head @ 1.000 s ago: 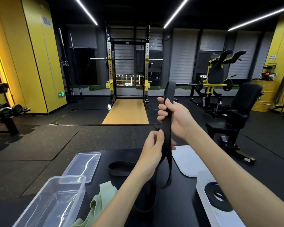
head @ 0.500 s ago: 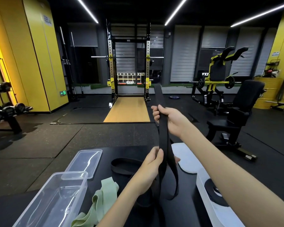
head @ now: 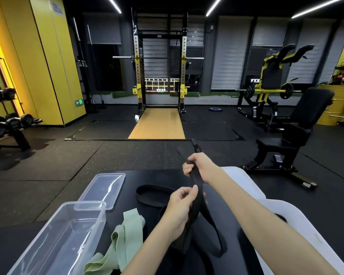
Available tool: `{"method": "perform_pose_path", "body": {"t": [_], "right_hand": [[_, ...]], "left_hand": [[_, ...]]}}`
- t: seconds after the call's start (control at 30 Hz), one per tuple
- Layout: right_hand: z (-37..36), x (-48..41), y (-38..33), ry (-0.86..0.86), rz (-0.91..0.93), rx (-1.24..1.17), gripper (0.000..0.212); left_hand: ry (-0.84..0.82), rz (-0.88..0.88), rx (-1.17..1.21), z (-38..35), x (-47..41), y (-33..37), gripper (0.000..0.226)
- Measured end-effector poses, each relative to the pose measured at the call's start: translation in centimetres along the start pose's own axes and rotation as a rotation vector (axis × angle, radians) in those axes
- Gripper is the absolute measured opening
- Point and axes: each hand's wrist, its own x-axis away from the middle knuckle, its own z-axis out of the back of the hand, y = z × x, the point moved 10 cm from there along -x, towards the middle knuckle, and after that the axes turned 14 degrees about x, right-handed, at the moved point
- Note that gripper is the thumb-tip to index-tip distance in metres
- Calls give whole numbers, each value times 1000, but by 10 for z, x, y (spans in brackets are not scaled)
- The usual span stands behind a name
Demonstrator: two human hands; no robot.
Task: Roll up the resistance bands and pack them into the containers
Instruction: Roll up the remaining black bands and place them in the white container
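View has 2 hands (L hand (head: 179,209), R hand (head: 200,165)), 2 black bands (held black band (head: 197,188), loose black band (head: 147,192)), 1 green band (head: 125,235), 1 clear tub (head: 99,221), 1 clear lid (head: 103,187), 2 white pcs (far white pc (head: 240,179), near white pc (head: 302,231)), and in bkgd 1 squat rack (head: 136,66), 1 bench (head: 306,116), 1 yellow drum (head: 334,104).

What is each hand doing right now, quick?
Left hand: closed, pinching the black resistance band.
Right hand: closed, gripping the same band higher up.

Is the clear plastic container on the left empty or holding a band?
Empty: the clear plastic container shows only its bare see-through bottom, no band inside.
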Motion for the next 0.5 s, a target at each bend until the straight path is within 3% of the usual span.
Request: {"method": "perform_pose_path", "body": {"t": [0.1, 0.3, 0.5], "right_hand": [[5, -21, 13, -25, 2, -25, 12], [31, -75, 54, 45, -126, 29, 32], [39, -130, 55, 93, -104, 16, 30]], "left_hand": [[119, 33, 21, 19, -15, -9, 36], [170, 32, -106, 54, -52, -22, 45], [237, 31, -91, 70, -99, -37, 42]]}}
